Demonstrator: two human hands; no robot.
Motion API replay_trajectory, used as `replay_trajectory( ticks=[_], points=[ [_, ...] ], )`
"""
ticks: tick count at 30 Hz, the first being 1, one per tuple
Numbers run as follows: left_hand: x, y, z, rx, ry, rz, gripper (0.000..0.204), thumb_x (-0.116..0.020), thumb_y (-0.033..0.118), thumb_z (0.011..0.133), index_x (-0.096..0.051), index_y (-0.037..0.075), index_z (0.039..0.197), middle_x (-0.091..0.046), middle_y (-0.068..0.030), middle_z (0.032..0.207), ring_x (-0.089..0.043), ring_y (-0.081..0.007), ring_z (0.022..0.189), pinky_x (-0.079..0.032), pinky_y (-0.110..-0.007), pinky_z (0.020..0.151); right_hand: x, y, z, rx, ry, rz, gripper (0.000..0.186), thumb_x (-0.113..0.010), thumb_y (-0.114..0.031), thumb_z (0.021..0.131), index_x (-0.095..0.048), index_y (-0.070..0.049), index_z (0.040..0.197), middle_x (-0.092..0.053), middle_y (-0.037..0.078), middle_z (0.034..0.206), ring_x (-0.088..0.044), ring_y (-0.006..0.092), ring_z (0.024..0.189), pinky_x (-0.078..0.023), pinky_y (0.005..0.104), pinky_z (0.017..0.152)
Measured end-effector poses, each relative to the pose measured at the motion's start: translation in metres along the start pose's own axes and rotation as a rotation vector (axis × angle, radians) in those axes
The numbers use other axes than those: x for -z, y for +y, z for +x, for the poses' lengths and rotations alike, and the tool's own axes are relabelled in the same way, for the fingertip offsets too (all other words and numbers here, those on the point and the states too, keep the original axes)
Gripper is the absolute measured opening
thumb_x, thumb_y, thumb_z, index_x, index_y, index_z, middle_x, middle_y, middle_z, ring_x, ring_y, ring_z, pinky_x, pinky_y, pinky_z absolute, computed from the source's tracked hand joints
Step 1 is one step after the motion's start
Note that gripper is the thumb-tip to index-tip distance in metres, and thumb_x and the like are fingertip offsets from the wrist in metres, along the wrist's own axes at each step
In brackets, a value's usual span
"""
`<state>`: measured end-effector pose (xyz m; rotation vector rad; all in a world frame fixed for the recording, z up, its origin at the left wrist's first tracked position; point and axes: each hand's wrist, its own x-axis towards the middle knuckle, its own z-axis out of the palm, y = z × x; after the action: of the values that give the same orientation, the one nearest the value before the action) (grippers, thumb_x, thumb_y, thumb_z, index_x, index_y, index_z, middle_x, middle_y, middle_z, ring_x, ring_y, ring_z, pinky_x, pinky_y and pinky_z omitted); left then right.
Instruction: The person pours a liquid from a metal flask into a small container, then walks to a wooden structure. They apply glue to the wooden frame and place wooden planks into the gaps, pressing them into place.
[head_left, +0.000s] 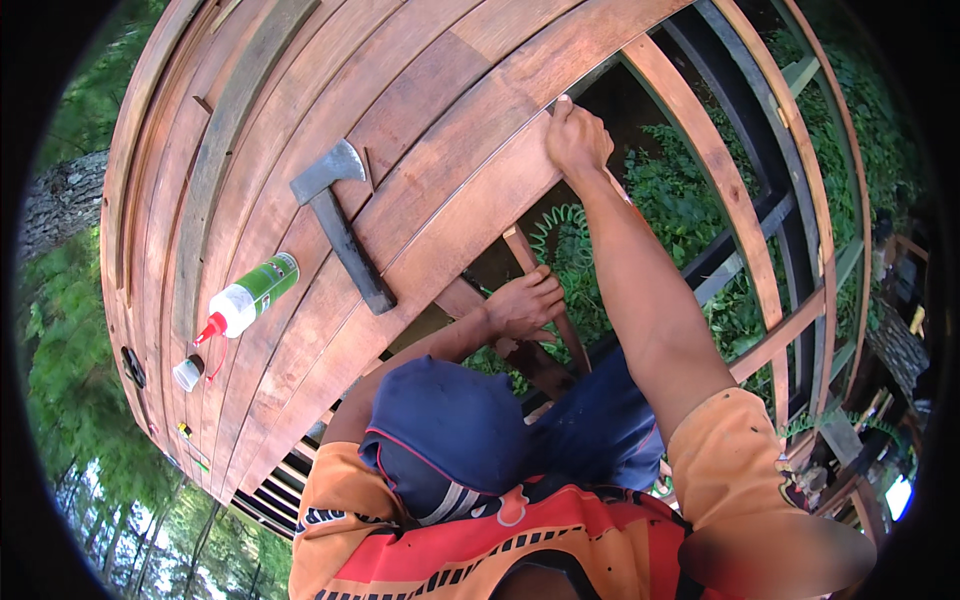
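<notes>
My right hand (578, 137) is closed on the edge of a reddish deck plank (480, 210), near its upper end. My left hand (522, 300) lies lower, its fingers curled round a narrow wooden piece (521, 250) in the gap beside the planking. An axe (330, 178) with a dark handle lies on the boards, left of my hands. A white-and-green glue bottle (255, 293) with a red nozzle lies farther left, beside a small pale cylindrical cap (187, 373). My left forearm is partly hidden behind dark blue striped fabric (440, 420).
Open framing of curved timber joists (720, 170) is on the right, with green plants (670, 190) and a coiled green hose (560, 228) beneath. Loose grey strips (232, 130) and small dark tools (133, 367) lie on the left boards. A tree trunk (60, 200) stands beyond.
</notes>
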<state>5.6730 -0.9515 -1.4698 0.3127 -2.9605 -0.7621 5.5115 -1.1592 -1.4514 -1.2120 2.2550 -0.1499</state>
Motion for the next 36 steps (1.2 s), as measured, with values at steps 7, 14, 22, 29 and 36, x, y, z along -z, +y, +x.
replay_trajectory(
  ticks=[7,14,22,29,36],
  points=[
    [-0.008,-0.003,-0.015,0.014,0.232,0.027,0.064,-0.058,0.062,0.094,-0.060,0.003,0.117,-0.060,-0.0170,0.125,-0.048,-0.0366,0.139,-0.023,-0.054,0.128,-0.003,0.002,0.000,0.008,0.025,0.001,0.063,-0.032,-0.044,0.106,-0.078,0.000,0.104,-0.073,0.030,0.111,-0.069,0.0485,0.108,-0.052,0.0539,0.099],
    [-0.013,-0.006,-0.016,0.008,0.225,0.010,0.057,-0.057,0.055,0.097,-0.059,0.002,0.118,-0.060,-0.0174,0.125,-0.048,-0.0375,0.139,-0.023,-0.054,0.128,-0.001,-0.004,-0.001,0.000,0.024,-0.022,0.061,-0.031,-0.043,0.106,-0.077,-0.003,0.110,-0.073,0.027,0.114,-0.067,0.0482,0.111,-0.051,0.0547,0.100],
    [-0.012,-0.004,-0.018,0.014,0.132,0.002,0.057,-0.053,0.056,0.101,-0.059,0.003,0.121,-0.059,-0.0177,0.128,-0.045,-0.0363,0.143,-0.020,-0.054,0.128,-0.001,-0.005,-0.003,-0.005,0.021,-0.080,0.062,-0.029,-0.044,0.106,-0.077,-0.006,0.113,-0.073,0.026,0.115,-0.067,0.0474,0.112,-0.051,0.0557,0.099],
    [-0.013,-0.006,-0.017,-0.005,0.187,-0.024,0.056,-0.057,0.053,0.098,-0.058,0.001,0.120,-0.058,-0.0200,0.130,-0.044,-0.0378,0.142,-0.020,-0.055,0.129,-0.003,-0.002,0.002,0.000,-0.004,-0.047,0.066,-0.026,-0.050,0.106,-0.075,-0.008,0.119,-0.071,0.027,0.121,-0.064,0.0489,0.117,-0.049,0.0573,0.102],
    [-0.007,-0.002,-0.019,0.024,0.148,-0.015,0.052,-0.059,0.045,0.097,-0.058,0.002,0.125,-0.057,-0.0184,0.135,-0.041,-0.0360,0.146,-0.019,-0.054,0.129,-0.006,0.001,0.004,-0.016,-0.008,-0.060,0.066,-0.025,-0.050,0.106,-0.075,-0.009,0.121,-0.070,0.025,0.124,-0.063,0.0479,0.119,-0.048,0.0568,0.103]
  ],
)
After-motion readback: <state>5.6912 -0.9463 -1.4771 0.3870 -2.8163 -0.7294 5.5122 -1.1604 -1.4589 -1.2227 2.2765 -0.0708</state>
